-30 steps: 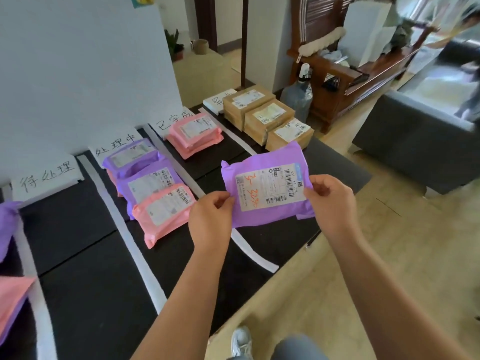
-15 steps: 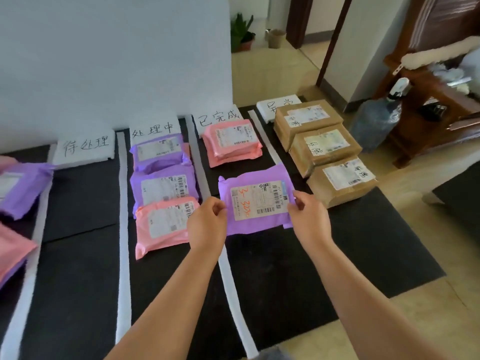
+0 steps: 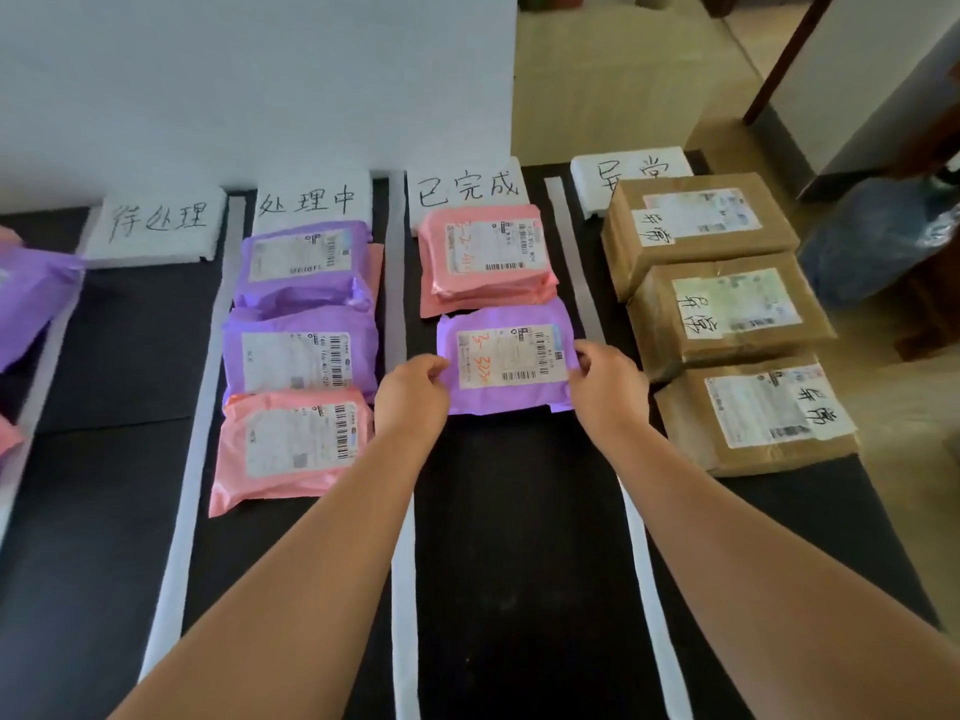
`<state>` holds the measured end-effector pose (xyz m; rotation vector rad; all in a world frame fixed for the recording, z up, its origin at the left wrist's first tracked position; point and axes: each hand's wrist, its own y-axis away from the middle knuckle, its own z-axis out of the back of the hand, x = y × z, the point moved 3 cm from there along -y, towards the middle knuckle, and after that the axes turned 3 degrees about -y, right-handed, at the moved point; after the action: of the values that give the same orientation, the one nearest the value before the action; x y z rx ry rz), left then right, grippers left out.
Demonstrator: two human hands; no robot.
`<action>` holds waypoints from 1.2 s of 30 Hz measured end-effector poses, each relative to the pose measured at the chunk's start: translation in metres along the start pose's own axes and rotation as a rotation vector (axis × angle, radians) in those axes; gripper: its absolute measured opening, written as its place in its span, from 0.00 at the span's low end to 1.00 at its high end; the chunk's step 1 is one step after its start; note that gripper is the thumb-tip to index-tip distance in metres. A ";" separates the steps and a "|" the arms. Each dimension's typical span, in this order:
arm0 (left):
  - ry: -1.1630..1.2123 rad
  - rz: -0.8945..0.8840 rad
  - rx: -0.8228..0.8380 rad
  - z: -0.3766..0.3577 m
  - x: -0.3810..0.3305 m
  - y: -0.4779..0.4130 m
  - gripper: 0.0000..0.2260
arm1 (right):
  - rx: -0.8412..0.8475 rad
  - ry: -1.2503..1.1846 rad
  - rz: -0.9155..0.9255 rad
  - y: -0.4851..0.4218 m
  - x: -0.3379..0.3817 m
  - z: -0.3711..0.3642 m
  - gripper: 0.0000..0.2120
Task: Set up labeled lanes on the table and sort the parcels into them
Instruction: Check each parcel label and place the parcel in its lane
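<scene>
- In the third lane from the left, under the 已完成 card (image 3: 467, 192), the purple mailer (image 3: 506, 358) sits at 6 o'clock of the pink mailer stack (image 3: 485, 257). Its far edge is right up against that stack.
- The left hand (image 3: 413, 392) pinches the mailer's 9 o'clock edge and the right hand (image 3: 608, 387) pinches the 3 o'clock edge, fingers curled on both. Can't tell if it's flat on the black table top (image 3: 519, 563) yet or a hair above.
- My guess on the two-handed edge grip: it keeps the floppy bag level and label-up like the others, and lets it get squared between the tape lines.
- Edges: the left hand hangs over the left tape strip (image 3: 397, 283), and the mailer's right corner comes close to the right tape strip (image 3: 574, 262).
- Room: lots of bare lane toward 6 o'clock. Sideways is tighter, with the cardboard boxes (image 3: 727, 309) at 3 o'clock and the second-lane mailers (image 3: 301, 356) at 9 o'clock.
</scene>
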<state>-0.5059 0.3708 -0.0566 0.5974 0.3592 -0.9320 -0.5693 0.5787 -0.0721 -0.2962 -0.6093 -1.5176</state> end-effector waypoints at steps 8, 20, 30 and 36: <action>-0.073 -0.004 0.053 -0.014 0.001 -0.020 0.19 | 0.112 0.138 -0.020 -0.027 -0.002 -0.013 0.18; -0.181 -0.107 -0.033 0.007 0.006 0.014 0.22 | 0.028 0.065 0.077 -0.008 0.016 -0.003 0.19; -0.257 -0.056 -0.165 0.082 0.053 0.091 0.21 | 0.077 0.042 0.207 0.080 0.093 -0.008 0.21; -0.218 -0.058 -0.237 0.152 0.139 0.153 0.22 | 0.091 0.010 0.370 0.166 0.177 -0.040 0.20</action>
<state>-0.2964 0.2572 0.0377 0.2668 0.2865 -0.9838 -0.4089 0.4181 0.0223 -0.3122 -0.5782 -1.1327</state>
